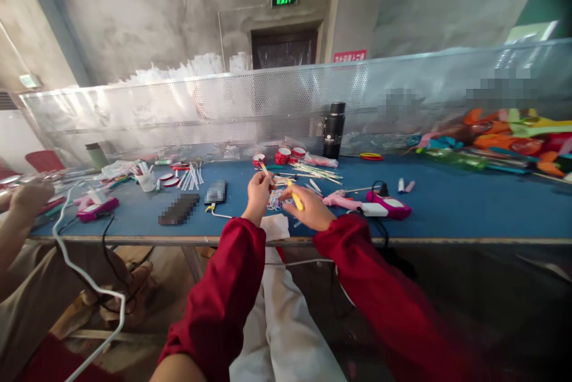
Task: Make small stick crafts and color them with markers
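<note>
My left hand (259, 194) is closed, pinching a thin pale stick (264, 170) that points up from the fingertips. My right hand (310, 208) is wrapped around a yellow pen-like tool (295, 197); its exact kind does not show. The two hands are close together but apart, over the front of the blue table. Between them lies a pile of thin multicoloured strips (274, 200). A folded white paper (276, 227) rests at the table edge below. Behind the hands are loose wooden sticks (319, 173) and red-and-white rolls (283, 156).
A black thermos (334, 132) stands at the back by the perforated metal screen (214, 114). Magenta glue guns (395, 208) lie to the right and left. Colourful material (509, 140) is heaped far right. A co-worker's hand (33, 194) is at the left; a white cable (89, 278) hangs there.
</note>
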### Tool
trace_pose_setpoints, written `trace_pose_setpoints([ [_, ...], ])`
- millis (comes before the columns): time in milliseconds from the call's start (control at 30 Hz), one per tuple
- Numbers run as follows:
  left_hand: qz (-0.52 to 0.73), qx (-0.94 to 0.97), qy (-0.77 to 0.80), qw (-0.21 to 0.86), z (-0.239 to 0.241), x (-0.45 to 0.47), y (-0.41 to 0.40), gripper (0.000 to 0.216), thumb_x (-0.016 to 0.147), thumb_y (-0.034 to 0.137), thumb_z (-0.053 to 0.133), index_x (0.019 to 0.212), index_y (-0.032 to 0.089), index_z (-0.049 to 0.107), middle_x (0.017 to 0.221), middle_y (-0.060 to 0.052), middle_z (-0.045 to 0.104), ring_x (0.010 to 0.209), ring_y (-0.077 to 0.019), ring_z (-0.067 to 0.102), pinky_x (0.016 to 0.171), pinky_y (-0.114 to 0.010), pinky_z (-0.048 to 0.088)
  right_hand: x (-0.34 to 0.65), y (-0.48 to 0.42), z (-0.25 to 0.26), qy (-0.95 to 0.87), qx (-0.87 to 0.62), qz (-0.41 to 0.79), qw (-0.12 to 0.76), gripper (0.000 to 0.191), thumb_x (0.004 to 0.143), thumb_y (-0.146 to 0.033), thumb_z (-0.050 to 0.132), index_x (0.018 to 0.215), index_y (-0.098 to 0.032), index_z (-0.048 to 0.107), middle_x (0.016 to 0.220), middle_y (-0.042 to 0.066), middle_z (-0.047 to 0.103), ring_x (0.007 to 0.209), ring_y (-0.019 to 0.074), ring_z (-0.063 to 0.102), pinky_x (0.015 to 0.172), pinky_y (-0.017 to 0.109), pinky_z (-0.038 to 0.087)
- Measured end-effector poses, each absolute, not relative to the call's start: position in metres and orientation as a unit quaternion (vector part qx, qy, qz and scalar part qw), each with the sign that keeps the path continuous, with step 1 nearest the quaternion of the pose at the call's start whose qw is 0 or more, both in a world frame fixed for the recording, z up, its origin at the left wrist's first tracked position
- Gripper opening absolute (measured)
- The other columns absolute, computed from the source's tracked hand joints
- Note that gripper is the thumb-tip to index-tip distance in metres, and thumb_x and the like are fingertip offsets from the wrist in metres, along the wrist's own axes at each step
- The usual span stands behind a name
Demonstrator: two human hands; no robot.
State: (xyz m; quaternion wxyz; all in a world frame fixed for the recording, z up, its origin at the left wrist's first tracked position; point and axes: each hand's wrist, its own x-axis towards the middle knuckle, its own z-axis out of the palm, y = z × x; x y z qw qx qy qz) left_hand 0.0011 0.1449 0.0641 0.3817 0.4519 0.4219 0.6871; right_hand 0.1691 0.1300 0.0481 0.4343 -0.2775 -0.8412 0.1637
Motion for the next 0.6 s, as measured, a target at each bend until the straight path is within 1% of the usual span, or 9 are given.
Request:
trace_pose_setpoints([
  [33,0.683,0.446,0.428,0.388,0.063,0.004,0.148,0.009,0.095,0.018,0.055,0.088,0.017,0.061,0.074,0.001,0.063,0.060,-0.0097,0.058,0.061,-0.021,0.044,0.170,0.136,0.054,-0.806,-0.279,0.193,0.484,0.021,0.091,-0.044,0.069,0.101,-0.026,0.069,0.095,0.003,0.080,0.095,0.0251,0.075,0.092,0.041,0.053],
  [100,0.674,0.438,0.441,0.400,0.062,0.010,0.154,0.010,0.095,0.017,0.056,0.087,0.017,0.060,0.073,0.002,0.062,0.057,-0.0089,0.055,0.060,-0.021,0.043,0.167,0.150,0.065,-0.728,-0.268,0.268,0.571,0.038,0.097,-0.060,0.057,0.104,-0.025,0.070,0.083,0.003,0.077,0.084,0.0235,0.073,0.084,0.039,0.055],
  [167,0.660,0.438,0.450,0.413,0.062,0.017,0.160,0.010,0.095,0.015,0.057,0.085,0.017,0.059,0.070,0.002,0.062,0.054,-0.0080,0.052,0.057,-0.020,0.042,0.157,0.168,0.073,-0.653,-0.233,0.341,0.635,0.056,0.097,-0.071,0.044,0.108,-0.023,0.072,0.077,0.003,0.074,0.070,0.0207,0.068,0.074,0.037,0.055],
  [200,0.651,0.442,0.453,0.419,0.062,0.020,0.163,0.011,0.094,0.014,0.057,0.084,0.017,0.059,0.069,0.002,0.061,0.053,-0.0077,0.051,0.057,-0.020,0.041,0.151,0.178,0.076,-0.622,-0.222,0.362,0.658,0.059,0.096,-0.072,0.044,0.107,-0.022,0.073,0.073,0.002,0.072,0.063,0.0189,0.064,0.068,0.035,0.054],
  [267,0.635,0.452,0.458,0.427,0.061,0.026,0.168,0.013,0.094,0.010,0.056,0.083,0.017,0.058,0.067,0.002,0.061,0.052,-0.0076,0.051,0.057,-0.021,0.042,0.139,0.198,0.078,-0.567,-0.220,0.378,0.698,0.052,0.090,-0.066,0.052,0.105,-0.021,0.074,0.068,0.001,0.068,0.059,0.0166,0.060,0.062,0.032,0.051],
  [367,0.622,0.458,0.471,0.426,0.049,0.031,0.173,0.015,0.095,0.010,0.054,0.084,0.018,0.057,0.068,0.003,0.061,0.051,-0.0080,0.054,0.056,-0.021,0.041,0.128,0.219,0.072,-0.483,-0.254,0.391,0.741,0.039,0.078,-0.055,0.061,0.095,-0.021,0.070,0.064,-0.001,0.065,0.059,0.0162,0.060,0.059,0.030,0.048],
  [467,0.604,0.470,0.497,0.409,0.031,0.032,0.177,0.016,0.098,0.013,0.052,0.083,0.019,0.055,0.068,0.003,0.063,0.047,-0.0085,0.055,0.053,-0.022,0.039,0.128,0.227,0.056,-0.427,-0.315,0.365,0.765,0.032,0.071,-0.051,0.065,0.084,-0.022,0.065,0.060,-0.003,0.062,0.057,0.0154,0.058,0.056,0.028,0.046],
  [533,0.603,0.496,0.487,0.392,0.021,0.032,0.180,0.016,0.098,0.015,0.053,0.082,0.019,0.056,0.068,0.002,0.064,0.047,-0.0085,0.055,0.052,-0.022,0.038,0.130,0.226,0.047,-0.429,-0.333,0.338,0.769,0.030,0.069,-0.050,0.064,0.079,-0.022,0.065,0.057,-0.004,0.060,0.055,0.0142,0.055,0.055,0.028,0.044],
  [600,0.601,0.516,0.465,0.395,0.016,0.031,0.181,0.014,0.097,0.017,0.056,0.083,0.019,0.057,0.067,0.002,0.064,0.047,-0.0084,0.055,0.051,-0.021,0.038,0.133,0.224,0.040,-0.446,-0.333,0.330,0.763,0.029,0.069,-0.049,0.063,0.078,-0.022,0.064,0.054,-0.005,0.057,0.052,0.0136,0.053,0.054,0.027,0.042],
])
